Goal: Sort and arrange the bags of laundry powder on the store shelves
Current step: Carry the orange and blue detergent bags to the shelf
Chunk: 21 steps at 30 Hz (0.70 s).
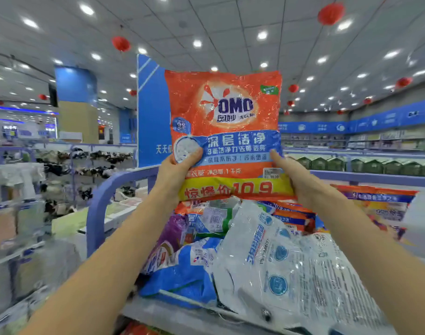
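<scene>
An orange OMO laundry powder bag (227,122) stands upright in the air before me, front side facing me. My left hand (176,171) grips its lower left edge, thumb over the front. My right hand (292,176) grips its lower right edge. Below it, on top of the shelf unit, lies a jumble of bags: a white bag (288,269) at the front, a blue bag (184,274) to its left, a purple bag (168,240) and orange bags (296,218) behind.
A blue rounded shelf rail (97,204) frames the pile on the left. More orange bags (380,204) lie at the right. A blue sign panel (151,112) rises behind the held bag. Shoe racks (85,170) fill the left aisle, green packs (375,165) the right.
</scene>
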{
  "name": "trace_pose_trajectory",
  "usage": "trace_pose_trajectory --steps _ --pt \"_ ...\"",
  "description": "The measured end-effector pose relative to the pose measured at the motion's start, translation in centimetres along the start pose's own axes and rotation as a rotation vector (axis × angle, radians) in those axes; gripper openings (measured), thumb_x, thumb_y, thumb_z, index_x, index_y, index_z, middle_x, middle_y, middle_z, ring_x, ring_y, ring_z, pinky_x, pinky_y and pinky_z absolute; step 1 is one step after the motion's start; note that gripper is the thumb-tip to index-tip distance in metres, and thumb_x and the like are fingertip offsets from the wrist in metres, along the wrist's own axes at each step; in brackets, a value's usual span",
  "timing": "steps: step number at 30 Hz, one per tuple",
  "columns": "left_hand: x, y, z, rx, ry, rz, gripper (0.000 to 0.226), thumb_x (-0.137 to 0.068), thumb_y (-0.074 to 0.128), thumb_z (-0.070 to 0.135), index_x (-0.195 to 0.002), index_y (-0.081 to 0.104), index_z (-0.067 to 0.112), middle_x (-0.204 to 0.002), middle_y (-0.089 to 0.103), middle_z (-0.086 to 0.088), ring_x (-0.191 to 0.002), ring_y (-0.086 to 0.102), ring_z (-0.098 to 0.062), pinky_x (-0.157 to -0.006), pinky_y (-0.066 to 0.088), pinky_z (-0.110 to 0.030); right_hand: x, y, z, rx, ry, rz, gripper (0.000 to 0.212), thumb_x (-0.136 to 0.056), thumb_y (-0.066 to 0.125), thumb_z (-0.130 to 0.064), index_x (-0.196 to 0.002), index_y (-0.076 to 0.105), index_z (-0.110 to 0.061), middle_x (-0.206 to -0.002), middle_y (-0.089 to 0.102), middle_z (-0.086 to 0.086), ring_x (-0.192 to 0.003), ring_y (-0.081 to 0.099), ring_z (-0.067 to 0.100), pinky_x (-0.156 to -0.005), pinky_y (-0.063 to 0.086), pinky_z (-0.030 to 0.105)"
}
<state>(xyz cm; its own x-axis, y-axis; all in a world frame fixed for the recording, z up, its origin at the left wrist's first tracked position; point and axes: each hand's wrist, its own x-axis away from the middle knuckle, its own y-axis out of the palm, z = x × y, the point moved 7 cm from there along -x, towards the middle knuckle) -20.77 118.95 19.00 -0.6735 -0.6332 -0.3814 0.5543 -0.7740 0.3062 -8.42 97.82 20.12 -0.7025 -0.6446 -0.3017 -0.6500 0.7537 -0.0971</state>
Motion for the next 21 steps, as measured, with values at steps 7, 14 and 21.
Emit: trace_pose_trajectory --steps 7,14,21 --pt "-5.5 -1.3 -1.8 -0.122 -0.092 -0.122 0.036 -0.082 0.072 0.034 -0.109 0.058 0.015 -0.091 0.071 -0.007 -0.072 0.07 -0.022 -0.059 0.056 -0.032 -3.4 1.3 2.5 0.025 -0.019 0.21 0.032 -0.078 0.066 -0.046 -0.095 0.061 -0.019 -0.072 0.074 -0.001 -0.06 0.07 0.015 -0.052 0.055 0.027" --pt "-6.8 -3.4 -4.3 -0.41 -0.031 -0.116 0.048 -0.09 0.064 0.031 -0.131 0.053 0.008 -0.122 0.062 -0.014 -0.112 0.059 -0.034 -0.098 0.047 -0.049 -4.6 3.6 7.9 -0.006 0.093 0.24 0.031 -0.081 0.065 -0.046 -0.1 0.061 -0.021 -0.078 0.075 -0.001 -0.064 0.071 0.015 -0.053 0.055 0.026" --pt "-6.6 -5.9 -9.1 -0.468 -0.042 -0.003 0.042 -0.081 0.07 0.01 -0.117 0.054 -0.005 -0.111 0.064 -0.023 -0.095 0.063 -0.034 -0.076 0.053 -0.037 -4.4 5.3 9.2 0.405 -0.053 0.186 0.031 -0.088 0.062 -0.037 -0.115 0.06 -0.02 -0.111 0.068 0.001 -0.097 0.066 0.015 -0.088 0.053 0.037"
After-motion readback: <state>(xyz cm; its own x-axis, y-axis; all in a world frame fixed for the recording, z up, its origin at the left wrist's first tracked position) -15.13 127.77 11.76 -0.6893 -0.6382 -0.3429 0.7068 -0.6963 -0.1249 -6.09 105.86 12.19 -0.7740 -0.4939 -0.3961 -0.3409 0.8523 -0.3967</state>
